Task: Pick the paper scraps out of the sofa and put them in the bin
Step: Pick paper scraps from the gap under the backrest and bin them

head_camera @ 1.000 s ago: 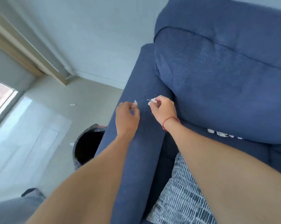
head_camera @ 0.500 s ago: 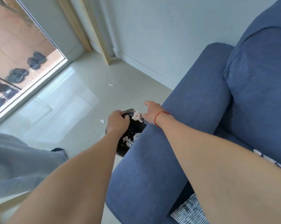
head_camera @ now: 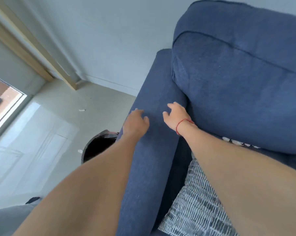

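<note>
Returning from the bin (head_camera: 99, 147), both hands (head_camera: 135, 122) are empty again, fingers spread over the sofa armrest (head_camera: 154, 150). Their scraps went in; more paper scraps (head_camera: 235, 142) wait right of that armrest.

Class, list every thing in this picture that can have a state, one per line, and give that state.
Left hand: empty, fingers loosely spread over the armrest.
Right hand: empty, fingers curled open, above the armrest.
Bin: open, on the floor beside the sofa, inside too dark to see.
Paper scraps: lying in the crease under the back cushion.
Floor scraps: loose on the floor, outside the bin.
Armrest: no scraps visible on it.
</note>
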Demonstrator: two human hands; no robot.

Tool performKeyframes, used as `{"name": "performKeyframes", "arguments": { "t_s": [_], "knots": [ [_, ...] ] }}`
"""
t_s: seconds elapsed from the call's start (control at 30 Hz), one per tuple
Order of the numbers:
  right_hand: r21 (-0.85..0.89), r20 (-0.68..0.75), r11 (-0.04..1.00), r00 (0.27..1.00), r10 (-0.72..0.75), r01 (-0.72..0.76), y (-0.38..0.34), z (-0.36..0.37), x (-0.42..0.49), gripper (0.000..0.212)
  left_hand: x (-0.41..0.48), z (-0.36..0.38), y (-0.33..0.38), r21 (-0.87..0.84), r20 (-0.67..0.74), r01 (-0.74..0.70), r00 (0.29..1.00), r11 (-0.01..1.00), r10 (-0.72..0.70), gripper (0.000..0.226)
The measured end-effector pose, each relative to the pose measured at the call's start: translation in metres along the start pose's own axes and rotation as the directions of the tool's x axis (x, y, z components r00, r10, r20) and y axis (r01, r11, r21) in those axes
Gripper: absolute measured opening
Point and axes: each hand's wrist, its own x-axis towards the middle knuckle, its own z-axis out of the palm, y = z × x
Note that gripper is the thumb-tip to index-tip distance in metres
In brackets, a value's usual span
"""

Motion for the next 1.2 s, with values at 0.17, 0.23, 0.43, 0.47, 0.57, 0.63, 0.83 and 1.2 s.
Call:
{"name": "performKeyframes", "arguments": {
  "t_s": [0.17,0.23,0.43,0.47,0.57,0.63,0.83,1.2],
  "knots": [
    [0.037,-0.035,0.983,0.983,0.183,-0.182,0.095,-0.048,-0.015,0.046,-0.012,0.07,0.08,0.074,0.165,-0.19,0.971,0.979,0.176,0.042],
    [0.062,-0.037,0.965,0.966,0.257,-0.255,0.134,-0.059,-0.022,0.043,-0.017,0.101,0.103,0.104,0.24,-0.229,0.95,0.968,0.199,0.048],
    [0.177,0.031,0.884,0.9,0.435,-0.433,0.239,-0.065,-0.03,0.038,-0.03,0.197,0.148,0.124,0.436,-0.284,0.876,0.951,0.205,0.049],
    [0.193,0.047,0.87,0.89,0.455,-0.454,0.254,-0.062,-0.03,0.038,-0.03,0.212,0.152,0.136,0.464,-0.289,0.864,0.948,0.197,0.048],
    [0.242,0.092,0.832,0.865,0.493,-0.499,0.294,-0.053,-0.028,0.05,-0.026,0.258,0.16,0.181,0.52,-0.29,0.839,0.94,0.159,0.051],
    [0.256,0.126,0.814,0.853,0.507,-0.522,0.319,-0.046,-0.023,0.055,-0.022,0.287,0.164,0.213,0.555,-0.311,0.819,0.926,0.147,0.052],
    [0.181,0.178,0.845,0.862,0.475,-0.503,0.369,-0.017,0.001,0.07,0.0,0.343,0.162,0.3,0.675,-0.495,0.714,0.815,0.185,0.058],
    [0.048,0.209,0.882,0.868,0.45,-0.469,0.394,-0.005,0.046,0.086,0.047,0.389,0.165,0.455,0.768,-0.665,0.63,0.592,0.118,0.076]
  ]
}}
